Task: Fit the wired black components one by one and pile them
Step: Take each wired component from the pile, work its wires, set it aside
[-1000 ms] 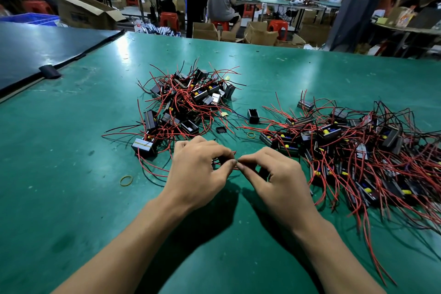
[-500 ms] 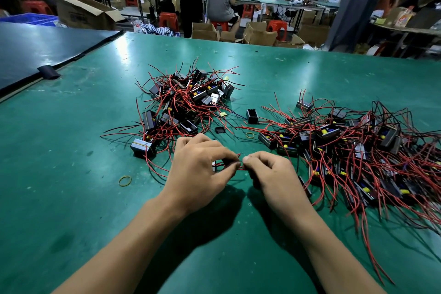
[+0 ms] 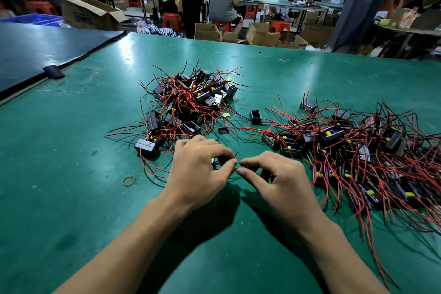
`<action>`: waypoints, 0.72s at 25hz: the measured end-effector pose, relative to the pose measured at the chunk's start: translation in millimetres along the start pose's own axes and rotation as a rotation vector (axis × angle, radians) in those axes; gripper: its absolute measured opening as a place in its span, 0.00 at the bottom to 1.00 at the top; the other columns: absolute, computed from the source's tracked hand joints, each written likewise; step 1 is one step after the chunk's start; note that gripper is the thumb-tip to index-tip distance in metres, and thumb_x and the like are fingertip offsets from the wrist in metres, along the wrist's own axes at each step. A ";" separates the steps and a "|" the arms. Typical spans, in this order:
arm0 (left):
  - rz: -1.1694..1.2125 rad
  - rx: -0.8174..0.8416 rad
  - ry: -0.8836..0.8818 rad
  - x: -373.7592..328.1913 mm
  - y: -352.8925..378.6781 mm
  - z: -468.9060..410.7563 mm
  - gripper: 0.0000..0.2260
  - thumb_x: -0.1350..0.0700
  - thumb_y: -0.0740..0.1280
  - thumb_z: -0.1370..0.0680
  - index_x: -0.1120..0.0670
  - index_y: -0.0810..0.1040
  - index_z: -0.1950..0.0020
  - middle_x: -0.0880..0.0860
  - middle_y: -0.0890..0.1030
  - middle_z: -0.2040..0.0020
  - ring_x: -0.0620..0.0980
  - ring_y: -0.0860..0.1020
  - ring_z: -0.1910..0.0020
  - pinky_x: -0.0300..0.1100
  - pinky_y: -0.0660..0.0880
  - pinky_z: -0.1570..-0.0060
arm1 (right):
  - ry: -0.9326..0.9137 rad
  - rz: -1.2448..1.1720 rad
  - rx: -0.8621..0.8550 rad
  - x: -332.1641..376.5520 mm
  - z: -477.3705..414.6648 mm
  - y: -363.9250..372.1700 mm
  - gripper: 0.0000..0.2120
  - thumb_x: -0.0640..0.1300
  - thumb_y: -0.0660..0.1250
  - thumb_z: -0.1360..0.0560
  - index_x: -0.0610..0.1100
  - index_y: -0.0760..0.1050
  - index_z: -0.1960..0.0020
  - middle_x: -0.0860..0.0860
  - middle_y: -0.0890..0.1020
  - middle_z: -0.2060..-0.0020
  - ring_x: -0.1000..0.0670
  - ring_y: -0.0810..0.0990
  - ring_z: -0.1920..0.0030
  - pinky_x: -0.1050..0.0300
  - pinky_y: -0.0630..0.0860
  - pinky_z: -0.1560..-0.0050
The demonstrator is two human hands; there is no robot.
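My left hand (image 3: pixel 199 166) and my right hand (image 3: pixel 278 178) meet fingertip to fingertip low over the green table (image 3: pixel 71 198). Between them they pinch a thin red wire of a small black component (image 3: pixel 223 159), which my left fingers mostly hide. One pile of black components with red wires (image 3: pixel 188 100) lies beyond my left hand. A bigger, looser pile of the same parts (image 3: pixel 358 150) spreads to the right of my right hand.
A lone black housing (image 3: pixel 255 117) and a small black lid (image 3: pixel 223 130) lie between the piles. Yellow rubber bands lie at the left (image 3: pixel 129 180) and by the right pile (image 3: pixel 253 136). A dark board (image 3: pixel 35 50) covers the far left. People and cardboard boxes stand beyond the table.
Both hands stayed near the table's middle, working the red wire. My right hand's fingers have shifted slightly, thumb and forefinger now extended toward the left hand's fingertips.
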State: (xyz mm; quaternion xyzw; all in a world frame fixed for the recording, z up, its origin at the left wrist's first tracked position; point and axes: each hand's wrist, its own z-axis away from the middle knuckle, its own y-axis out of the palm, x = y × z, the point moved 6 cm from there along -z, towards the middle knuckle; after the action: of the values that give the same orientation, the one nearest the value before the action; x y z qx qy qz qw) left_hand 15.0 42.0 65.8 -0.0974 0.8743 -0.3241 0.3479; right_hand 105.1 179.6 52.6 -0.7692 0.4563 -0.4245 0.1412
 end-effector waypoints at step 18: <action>0.037 0.012 0.003 9.2 2.7 -0.8 0.19 0.48 0.72 0.28 0.50 0.81 0.39 0.48 0.80 0.43 0.49 0.78 0.43 0.55 0.73 0.41 | 0.594 -0.376 -0.283 -42.9 -1.1 -18.3 0.17 0.51 0.61 0.17 0.46 0.72 0.63 0.55 0.73 0.75 0.54 0.71 0.72 0.57 0.69 0.68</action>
State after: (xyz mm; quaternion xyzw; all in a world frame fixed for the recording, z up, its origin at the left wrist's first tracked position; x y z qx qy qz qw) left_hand 7.8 40.8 59.5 -0.0786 0.8745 -0.3231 0.3529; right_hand 105.3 225.0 41.9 -0.6950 0.3821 -0.5803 -0.1851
